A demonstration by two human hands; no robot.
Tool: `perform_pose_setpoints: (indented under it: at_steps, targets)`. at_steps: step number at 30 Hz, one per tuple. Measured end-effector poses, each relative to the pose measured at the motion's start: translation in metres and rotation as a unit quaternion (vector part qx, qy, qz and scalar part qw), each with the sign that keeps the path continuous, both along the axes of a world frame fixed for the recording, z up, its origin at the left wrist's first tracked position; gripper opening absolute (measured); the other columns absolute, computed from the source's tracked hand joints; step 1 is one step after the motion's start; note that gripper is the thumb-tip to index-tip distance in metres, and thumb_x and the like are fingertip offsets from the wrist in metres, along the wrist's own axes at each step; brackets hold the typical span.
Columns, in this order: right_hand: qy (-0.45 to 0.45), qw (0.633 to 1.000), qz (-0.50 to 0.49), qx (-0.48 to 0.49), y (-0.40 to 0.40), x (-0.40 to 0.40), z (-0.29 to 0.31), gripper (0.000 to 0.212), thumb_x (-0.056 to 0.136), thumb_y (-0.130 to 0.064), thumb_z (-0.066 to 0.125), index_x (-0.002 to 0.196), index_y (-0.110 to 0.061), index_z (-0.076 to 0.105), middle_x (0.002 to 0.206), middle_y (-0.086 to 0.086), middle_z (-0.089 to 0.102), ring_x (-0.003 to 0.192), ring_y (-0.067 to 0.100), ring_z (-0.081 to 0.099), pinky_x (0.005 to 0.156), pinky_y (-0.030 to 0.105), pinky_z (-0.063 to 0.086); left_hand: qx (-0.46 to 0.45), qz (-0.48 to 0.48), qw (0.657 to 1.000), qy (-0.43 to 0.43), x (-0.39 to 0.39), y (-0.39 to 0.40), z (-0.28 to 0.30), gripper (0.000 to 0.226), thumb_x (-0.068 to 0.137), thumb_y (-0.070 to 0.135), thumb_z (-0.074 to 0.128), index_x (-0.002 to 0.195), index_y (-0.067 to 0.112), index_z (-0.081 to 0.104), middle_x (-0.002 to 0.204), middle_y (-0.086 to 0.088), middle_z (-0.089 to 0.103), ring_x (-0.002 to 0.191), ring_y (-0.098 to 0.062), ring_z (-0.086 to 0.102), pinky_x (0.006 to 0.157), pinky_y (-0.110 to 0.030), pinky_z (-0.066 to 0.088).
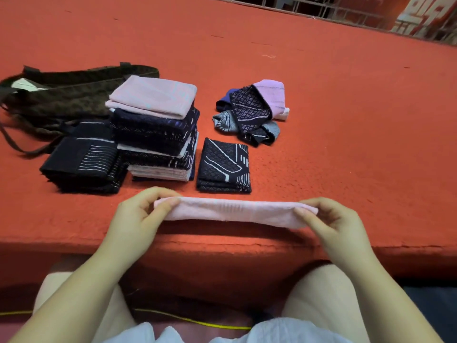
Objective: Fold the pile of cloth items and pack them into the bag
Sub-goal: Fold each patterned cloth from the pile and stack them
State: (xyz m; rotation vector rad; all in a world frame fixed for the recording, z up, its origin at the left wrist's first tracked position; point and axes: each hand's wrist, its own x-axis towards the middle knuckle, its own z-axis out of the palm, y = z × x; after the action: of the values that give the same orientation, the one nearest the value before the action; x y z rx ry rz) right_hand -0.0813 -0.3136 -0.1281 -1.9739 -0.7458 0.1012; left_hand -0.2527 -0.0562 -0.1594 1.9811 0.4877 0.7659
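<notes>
A pale pink cloth (235, 212), folded into a long strip, is held level just above the red surface's front edge. My left hand (138, 214) pinches its left end and my right hand (331, 219) pinches its right end. Behind it lies a folded dark patterned cloth (223, 167). To the left stands a tall stack of folded cloths (158, 129) topped by a pink one, with a low dark folded stack (84, 159) beside it. A small unfolded pile (252, 112) of dark, grey and lilac cloths lies at centre right. The dark brown bag (61, 95) lies flat at far left.
The red carpeted platform (346, 120) stretches far back and to the right. Its front edge drops off just under my hands, above my knees. A metal railing (321, 8) runs along the far edge. The bag's straps (14, 142) trail toward the left edge.
</notes>
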Motion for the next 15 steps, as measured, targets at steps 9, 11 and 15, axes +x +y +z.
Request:
perform_pose_setpoints:
  at_steps: [9, 11, 15]
  targets:
    - [0.000, 0.996, -0.088, 0.017, 0.015, 0.021, 0.031, 0.004, 0.088, -0.021, 0.066, 0.086, -0.025, 0.065, 0.054, -0.012, 0.057, 0.048, 0.001, 0.046, 0.047, 0.013, 0.032, -0.084, 0.038, 0.996, 0.005, 0.026, 0.000, 0.035, 0.010, 0.088, 0.016, 0.066, 0.087, 0.025, 0.065, 0.069, 0.008, 0.066, 0.059, 0.005, 0.054, 0.058, -0.006, 0.039]
    - [-0.028, 0.989, -0.128, -0.062, 0.025, 0.028, 0.024, 0.012, 0.087, -0.024, 0.066, 0.100, -0.024, 0.064, 0.077, -0.008, 0.066, 0.060, 0.000, 0.054, 0.056, 0.015, 0.037, -0.012, 0.055, 0.995, 0.084, 0.032, 0.000, 0.026, 0.017, 0.088, 0.014, 0.064, 0.104, 0.021, 0.062, 0.088, 0.004, 0.066, 0.072, 0.008, 0.057, 0.071, -0.006, 0.041]
    - [-0.097, 0.980, -0.052, -0.167, 0.046, 0.003, -0.006, 0.044, 0.088, -0.026, 0.062, 0.130, -0.019, 0.052, 0.132, 0.001, 0.054, 0.120, 0.019, 0.052, 0.097, 0.024, 0.034, 0.238, -0.017, 0.962, 0.132, 0.035, -0.020, 0.000, 0.037, 0.086, 0.029, 0.054, 0.119, 0.014, 0.061, 0.123, -0.005, 0.062, 0.113, -0.024, 0.057, 0.101, -0.031, 0.034]
